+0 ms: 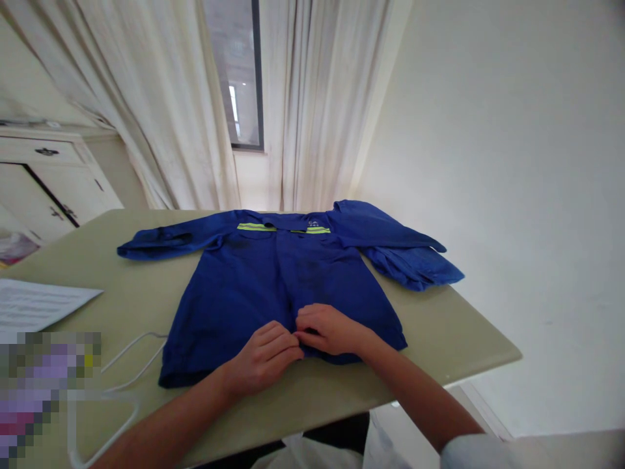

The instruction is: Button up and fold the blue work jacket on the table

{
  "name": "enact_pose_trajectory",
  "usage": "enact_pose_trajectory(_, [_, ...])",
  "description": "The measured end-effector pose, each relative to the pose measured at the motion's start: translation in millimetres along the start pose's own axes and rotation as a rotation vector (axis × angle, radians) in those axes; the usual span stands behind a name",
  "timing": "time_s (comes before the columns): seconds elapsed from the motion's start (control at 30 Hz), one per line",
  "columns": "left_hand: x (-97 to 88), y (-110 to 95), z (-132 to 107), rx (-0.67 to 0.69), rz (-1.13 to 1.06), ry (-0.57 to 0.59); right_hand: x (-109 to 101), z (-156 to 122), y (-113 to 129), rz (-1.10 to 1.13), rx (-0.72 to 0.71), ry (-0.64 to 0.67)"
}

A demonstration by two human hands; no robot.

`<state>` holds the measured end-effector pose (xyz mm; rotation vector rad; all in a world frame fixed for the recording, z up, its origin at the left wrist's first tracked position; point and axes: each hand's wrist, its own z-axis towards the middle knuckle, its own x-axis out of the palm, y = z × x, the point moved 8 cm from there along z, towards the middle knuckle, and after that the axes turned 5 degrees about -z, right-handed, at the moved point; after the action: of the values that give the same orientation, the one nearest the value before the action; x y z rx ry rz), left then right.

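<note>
Left hand [267,355] and right hand [329,327] pinch the jacket [239,280] low at the front (touching, it seems from here), where uneven pulling could leave it crooked.

jacket [234,280]: deep blue, yellow-green stripes [256,227] | tabletop [454,332]: pale olive | curtains [176,117]: cream
</note>
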<state>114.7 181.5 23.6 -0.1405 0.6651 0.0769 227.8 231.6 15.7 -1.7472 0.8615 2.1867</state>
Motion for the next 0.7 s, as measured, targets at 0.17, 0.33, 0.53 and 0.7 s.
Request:
enact_pose_trajectory(0.17, [-2.9,-6.0,6.3,0.043,0.1,0.05,-11.4,-2.7,5.2,-0.173,0.059,0.077])
enact_pose_trajectory(0.33, [-9.8,-17.5,12.7,0.149,0.246,0.069,-16.7,1.5,7.0,-0.193,0.007,0.124])
enact_pose_trajectory(0.53, [-3.4,-61.9,21.4,0.26,0.086,0.055,-14.0,24.8,-29.6,-0.435,0.065,0.172])
enact_pose_trajectory(0.7, [22.5,-94.6,27.9,0.139,0.066,0.154,-18.6,45.0,-74.2,-0.563,0.094,0.204])
